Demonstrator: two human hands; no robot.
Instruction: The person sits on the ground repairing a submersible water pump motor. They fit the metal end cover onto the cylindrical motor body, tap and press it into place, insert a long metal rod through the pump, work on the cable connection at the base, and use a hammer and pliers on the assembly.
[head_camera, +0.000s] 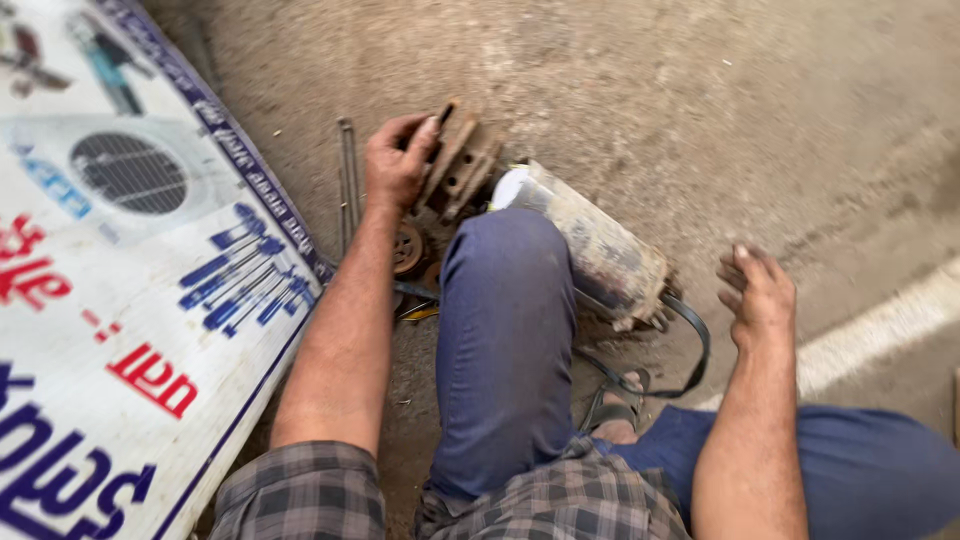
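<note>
My left hand (398, 160) grips the edge of a rusty brown metal block (460, 165) lying on the dirt ground. Beside it lies a dirty cylindrical motor (600, 245) with a white end cap, partly hidden behind my raised knee in blue trousers (500, 340). A rusty round part (407, 248) sits just under my left wrist. My right hand (757, 295) hovers to the right of the motor, fingers loosely curled, holding nothing. A black belt or strap (690, 345) loops from the motor toward my sandalled foot (615, 410).
A large printed white banner (120, 300) with blue and red graphics covers the ground on the left. Thin metal rods (348, 180) lie beside it. A white painted line (880, 325) crosses the ground at right.
</note>
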